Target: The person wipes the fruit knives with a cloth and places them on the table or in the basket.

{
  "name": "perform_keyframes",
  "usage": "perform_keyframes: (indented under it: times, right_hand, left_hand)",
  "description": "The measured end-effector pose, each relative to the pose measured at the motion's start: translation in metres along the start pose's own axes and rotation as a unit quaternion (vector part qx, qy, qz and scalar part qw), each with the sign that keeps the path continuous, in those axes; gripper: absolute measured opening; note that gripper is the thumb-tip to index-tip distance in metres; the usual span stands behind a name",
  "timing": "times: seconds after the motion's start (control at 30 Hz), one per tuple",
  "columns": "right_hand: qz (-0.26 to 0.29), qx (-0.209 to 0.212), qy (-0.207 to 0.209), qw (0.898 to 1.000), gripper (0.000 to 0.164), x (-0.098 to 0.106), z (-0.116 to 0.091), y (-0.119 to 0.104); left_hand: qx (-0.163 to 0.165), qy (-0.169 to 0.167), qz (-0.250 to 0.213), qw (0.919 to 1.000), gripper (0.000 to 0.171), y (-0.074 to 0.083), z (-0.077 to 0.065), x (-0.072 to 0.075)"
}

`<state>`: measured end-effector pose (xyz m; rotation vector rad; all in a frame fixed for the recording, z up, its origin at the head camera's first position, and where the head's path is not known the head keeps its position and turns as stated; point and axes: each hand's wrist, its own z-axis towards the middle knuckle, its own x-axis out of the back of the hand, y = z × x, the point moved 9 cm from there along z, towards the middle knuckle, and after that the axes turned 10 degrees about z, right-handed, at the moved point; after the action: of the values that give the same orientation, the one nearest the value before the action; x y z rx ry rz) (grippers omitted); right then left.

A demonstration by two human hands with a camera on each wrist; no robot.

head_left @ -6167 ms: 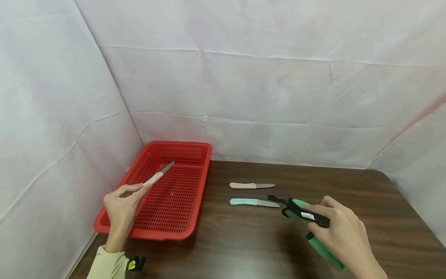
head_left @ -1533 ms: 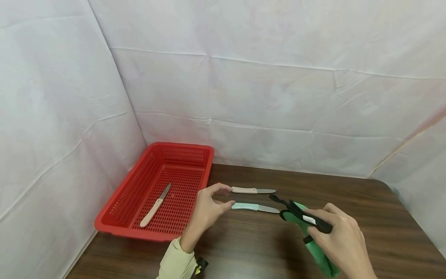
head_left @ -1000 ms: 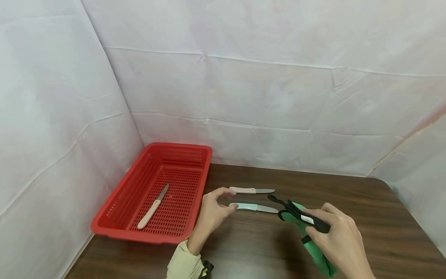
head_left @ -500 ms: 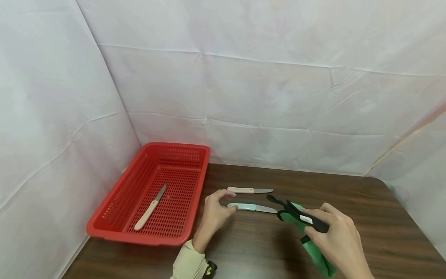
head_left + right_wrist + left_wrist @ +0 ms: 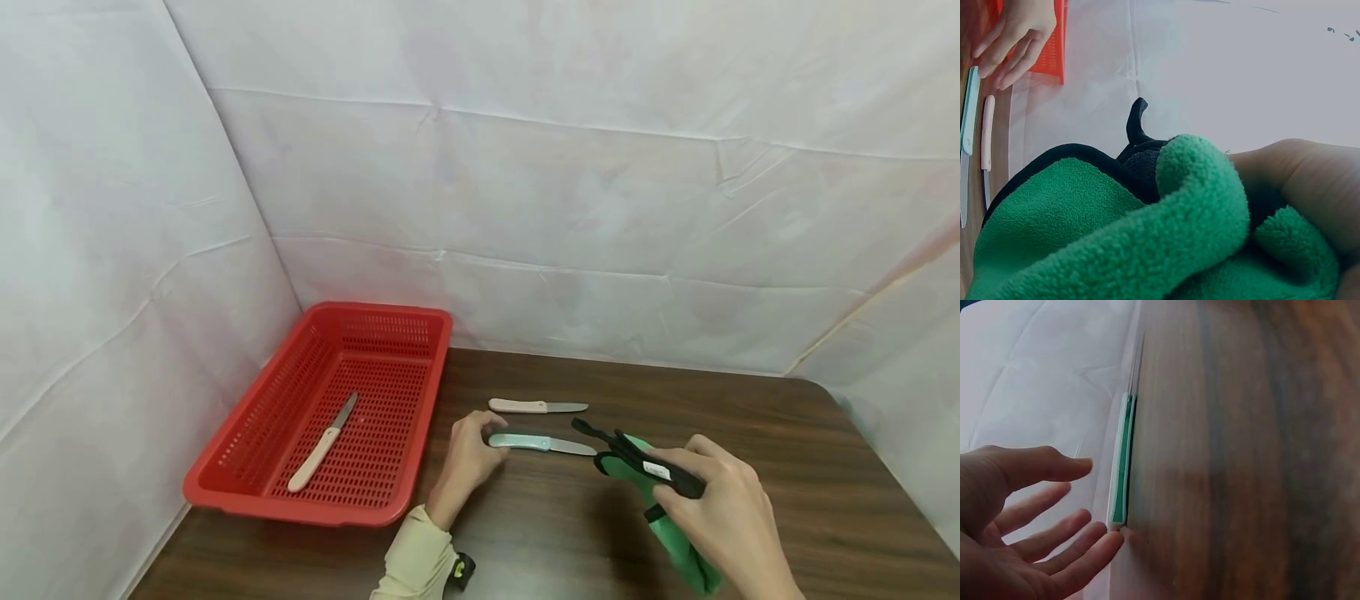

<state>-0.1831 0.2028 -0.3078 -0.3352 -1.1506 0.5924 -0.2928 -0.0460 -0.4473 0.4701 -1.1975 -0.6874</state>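
The left hand (image 5: 471, 454) is poised (grip wide) at the handle of the turquoise knife (image 5: 536, 442), short of the table's back edge (image 5: 637, 360). Pick-up seems begun; a pinch is called for. Toward the right edge, the green cloth (image 5: 681, 546) is held by the right hand (image 5: 722, 493).

Room behind pink knife (image 5: 519, 406), basket wall (image 5: 437, 383) left
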Motion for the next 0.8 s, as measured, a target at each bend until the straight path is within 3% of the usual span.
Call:
perform_keyframes:
  times: [0.43,0.7,0.8]
  right_hand:
    - [-0.002,-0.01,0.002,1.0,0.03,0.0,-0.001,0.002]
    - [-0.005,-0.012,0.003,1.0,0.031,0.001,-0.001,0.004]
    - [-0.003,-0.015,0.001,1.0,0.031,0.001,0.0,0.004]
  left_hand:
    - [0.0,-0.054,0.022,0.9983,0.036,-0.002,0.009,-0.014]
    - [0.031,-0.058,0.019,0.9977,0.025,-0.011,0.009,-0.015]
    - [0.034,-0.044,0.017,0.9983,0.023,-0.012,0.009,-0.013]
